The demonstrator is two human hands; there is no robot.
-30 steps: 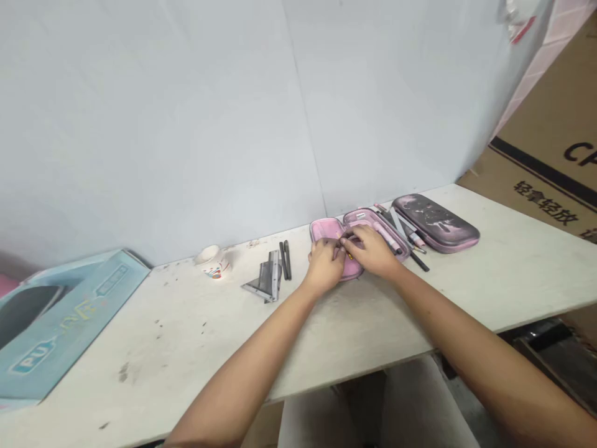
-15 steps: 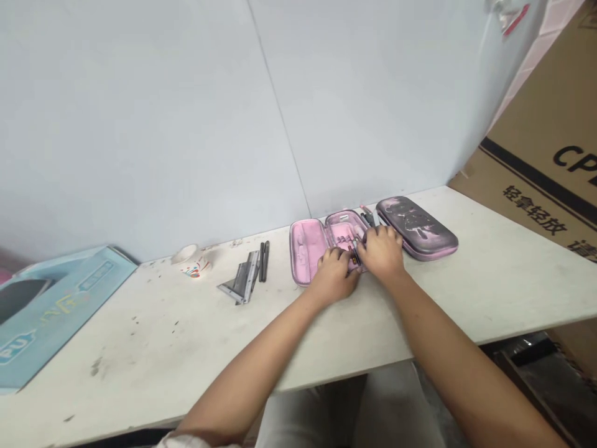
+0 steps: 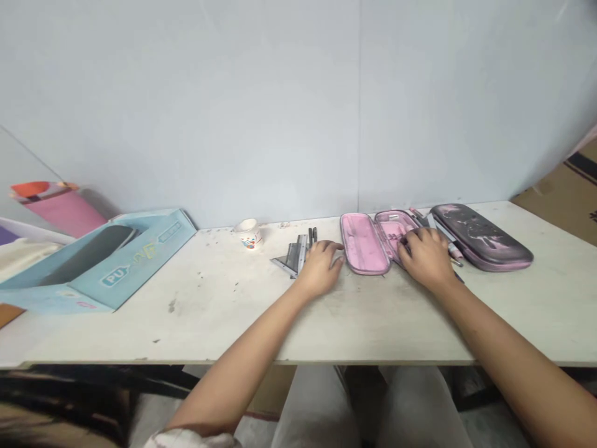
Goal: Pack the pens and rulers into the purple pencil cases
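Observation:
An open pink pencil case lies at the back of the white table. Its middle flap holds pens and its dark patterned lid lies to the right. My right hand rests on that flap with its fingers bent over a dark pen. My left hand lies on the table between the case's left edge and a clear set square, fingers loosely apart, holding nothing. Two dark pens lie behind the set square. More pens lie between flap and lid.
A small patterned paper cup stands near the wall. A light blue cardboard box lies on the table's left end, with a pink object behind it. A brown carton stands at the far right. The pale wall runs right behind the table.
My left hand has left the case and moved left toward the set square. The right hand stays on the flap. The camera has swung left and now faces the wall more squarely.

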